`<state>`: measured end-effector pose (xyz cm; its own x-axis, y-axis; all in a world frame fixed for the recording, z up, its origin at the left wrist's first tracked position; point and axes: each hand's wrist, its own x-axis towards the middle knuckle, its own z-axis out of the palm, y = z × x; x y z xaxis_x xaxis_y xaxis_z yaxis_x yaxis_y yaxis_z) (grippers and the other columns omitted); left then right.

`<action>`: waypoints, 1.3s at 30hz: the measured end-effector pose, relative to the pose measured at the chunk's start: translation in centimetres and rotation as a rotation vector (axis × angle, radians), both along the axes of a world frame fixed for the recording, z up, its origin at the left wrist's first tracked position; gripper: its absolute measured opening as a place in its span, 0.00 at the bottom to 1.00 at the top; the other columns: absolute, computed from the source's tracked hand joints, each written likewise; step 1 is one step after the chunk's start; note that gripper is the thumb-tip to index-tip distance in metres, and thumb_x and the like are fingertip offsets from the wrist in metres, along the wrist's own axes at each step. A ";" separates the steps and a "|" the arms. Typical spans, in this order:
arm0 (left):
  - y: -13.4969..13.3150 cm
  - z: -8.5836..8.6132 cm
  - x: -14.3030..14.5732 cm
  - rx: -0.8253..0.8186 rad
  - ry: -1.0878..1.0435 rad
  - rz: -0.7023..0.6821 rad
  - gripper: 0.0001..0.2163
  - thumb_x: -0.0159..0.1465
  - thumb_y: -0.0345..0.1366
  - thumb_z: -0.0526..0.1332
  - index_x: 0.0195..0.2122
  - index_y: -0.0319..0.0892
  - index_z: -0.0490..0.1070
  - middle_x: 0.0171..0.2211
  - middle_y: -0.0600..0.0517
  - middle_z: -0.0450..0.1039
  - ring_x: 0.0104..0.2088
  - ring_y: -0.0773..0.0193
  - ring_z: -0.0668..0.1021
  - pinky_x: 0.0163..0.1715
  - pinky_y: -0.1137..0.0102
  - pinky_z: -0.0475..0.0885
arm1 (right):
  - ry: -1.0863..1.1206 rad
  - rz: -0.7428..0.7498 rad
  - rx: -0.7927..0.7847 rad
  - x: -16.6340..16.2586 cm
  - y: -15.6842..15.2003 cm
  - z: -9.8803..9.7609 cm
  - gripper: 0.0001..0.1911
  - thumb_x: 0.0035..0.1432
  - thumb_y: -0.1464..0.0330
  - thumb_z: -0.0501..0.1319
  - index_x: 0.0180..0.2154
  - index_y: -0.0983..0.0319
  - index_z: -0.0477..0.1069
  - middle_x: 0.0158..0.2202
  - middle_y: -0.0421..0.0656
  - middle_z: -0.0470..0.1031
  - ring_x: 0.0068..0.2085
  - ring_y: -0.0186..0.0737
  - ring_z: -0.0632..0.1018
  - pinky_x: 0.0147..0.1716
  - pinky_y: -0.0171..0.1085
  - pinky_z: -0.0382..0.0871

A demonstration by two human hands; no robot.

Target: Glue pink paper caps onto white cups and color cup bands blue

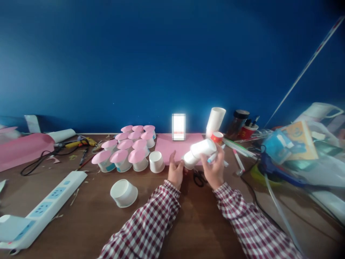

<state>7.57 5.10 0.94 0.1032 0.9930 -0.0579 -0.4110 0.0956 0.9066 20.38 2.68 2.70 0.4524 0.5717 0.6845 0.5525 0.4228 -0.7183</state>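
My right hand (215,167) grips a short stack of white paper cups (202,148), tilted with its lower end toward the left. A white pen with a light-blue end (214,154) shows at the same hand; I cannot tell whether the fingers hold it. Beside the stack's lower end is my left hand (175,172), its fingers apart and apparently holding nothing. A pink sheet (172,147) lies behind both hands. Left of them, a white cup (156,162) stands upside down, next to several cups topped with pink paper discs (119,157). Nearer lies a white tub-like cup (124,193).
Black scissors (199,178) lie between my forearms. A power strip (44,208) is at left, near a yellow glue gun (81,142). Behind stand a tall white cup stack (215,121), a red cup (217,137) and a dark-lidded jar (238,124). Plastic-wrapped clutter (302,144) fills the right.
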 end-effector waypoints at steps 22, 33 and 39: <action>-3.9 1.2 -0.7 0.387 0.788 0.150 0.21 0.50 0.41 0.65 0.45 0.44 0.67 0.36 0.46 0.71 0.38 0.54 0.72 0.40 0.63 0.65 | -0.025 -0.187 0.129 0.6 -0.1 1.3 0.29 0.55 0.62 0.57 0.56 0.63 0.54 0.54 0.56 0.60 0.54 0.50 0.67 0.51 0.52 0.63; -2.0 4.8 -7.7 0.525 1.083 0.827 0.27 0.55 0.43 0.61 0.55 0.38 0.59 0.51 0.39 0.62 0.53 0.48 0.64 0.50 0.56 0.62 | -0.004 -0.055 -0.017 -0.6 -0.2 -0.3 0.33 0.52 0.61 0.61 0.57 0.64 0.55 0.52 0.54 0.63 0.50 0.49 0.70 0.46 0.48 0.68; -0.5 3.0 -8.5 0.446 1.031 0.660 0.28 0.57 0.40 0.58 0.58 0.41 0.53 0.49 0.41 0.66 0.46 0.53 0.72 0.44 0.60 0.68 | -0.024 0.000 -0.022 -1.1 -0.5 -0.4 0.32 0.51 0.62 0.61 0.56 0.62 0.55 0.53 0.54 0.64 0.50 0.49 0.70 0.46 0.47 0.69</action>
<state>-0.93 4.59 3.91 -0.3025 0.7930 0.5289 0.6357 -0.2456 0.7318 19.26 2.20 2.32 0.4360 0.5870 0.6822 0.5696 0.4069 -0.7142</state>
